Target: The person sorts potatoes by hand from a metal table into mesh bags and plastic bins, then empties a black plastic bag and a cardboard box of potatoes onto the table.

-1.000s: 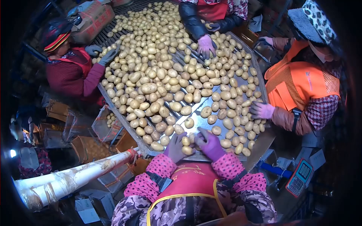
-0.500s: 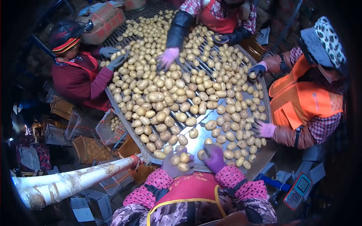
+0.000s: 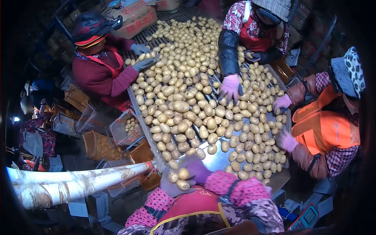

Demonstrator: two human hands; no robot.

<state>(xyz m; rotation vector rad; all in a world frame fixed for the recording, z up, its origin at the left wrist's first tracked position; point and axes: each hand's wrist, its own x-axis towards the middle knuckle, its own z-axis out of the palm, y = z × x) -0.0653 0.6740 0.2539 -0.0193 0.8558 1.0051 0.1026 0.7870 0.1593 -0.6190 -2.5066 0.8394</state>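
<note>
My left hand [image 3: 168, 187], in a pale purple glove, is cupped palm up by the near edge of the sorting table, with several potatoes [image 3: 183, 173] in it. Just beside it, my right hand [image 3: 198, 170] in a purple glove reaches across to the left, over the metal surface. Motion blur smears its fingers. More loose potatoes [image 3: 190, 152] lie directly beyond both hands. A bare shiny metal patch [image 3: 218, 158] shows right of my right hand.
Potatoes cover much of the slatted table [image 3: 138, 111]. Co-workers' gloved hands [image 3: 230, 88] work at the far side, the left and the right [image 3: 287, 141]. White wrapped poles [image 3: 82, 181] jut in from the left. Crates [image 3: 98, 145] stand below, and a carton [image 3: 135, 17] stands behind.
My view has shifted, so the table appears farther right. My right hand has moved left to beside my left hand, which still holds potatoes. The far co-worker's pink glove has moved nearer the table's middle.
</note>
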